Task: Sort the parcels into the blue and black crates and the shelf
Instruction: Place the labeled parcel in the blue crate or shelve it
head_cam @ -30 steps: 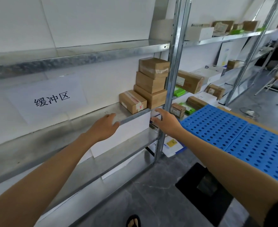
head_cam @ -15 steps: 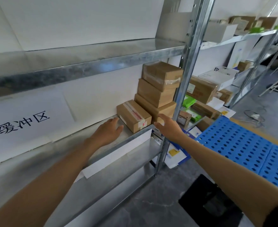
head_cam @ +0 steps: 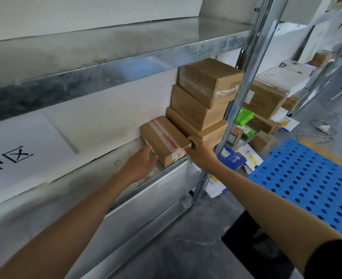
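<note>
A small brown parcel [head_cam: 164, 140] with red-printed tape lies on the metal shelf [head_cam: 97, 184], right beside a stack of three brown boxes [head_cam: 204, 97]. My left hand [head_cam: 141, 164] rests on the shelf with straight fingers touching the parcel's left side. From the right, my right hand [head_cam: 199, 153] grips the parcel's near right corner, thumb on top. A blue perforated crate surface [head_cam: 307, 178] lies to the right below my right arm. On the floor under it sits a black crate [head_cam: 252, 244], only partly seen.
A steel upright [head_cam: 238, 93] stands just right of the stack. Behind it, more boxes [head_cam: 266, 99], green packets [head_cam: 243, 117] and flat envelopes [head_cam: 232, 160] crowd the neighbouring bay. A white sign with black characters [head_cam: 15, 156] hangs on the back wall. The shelf left of the parcel is bare metal.
Both hands moved forward along the shelf to the small parcel; the left now touches its side and the right has taken hold of its corner. The view has moved closer.
</note>
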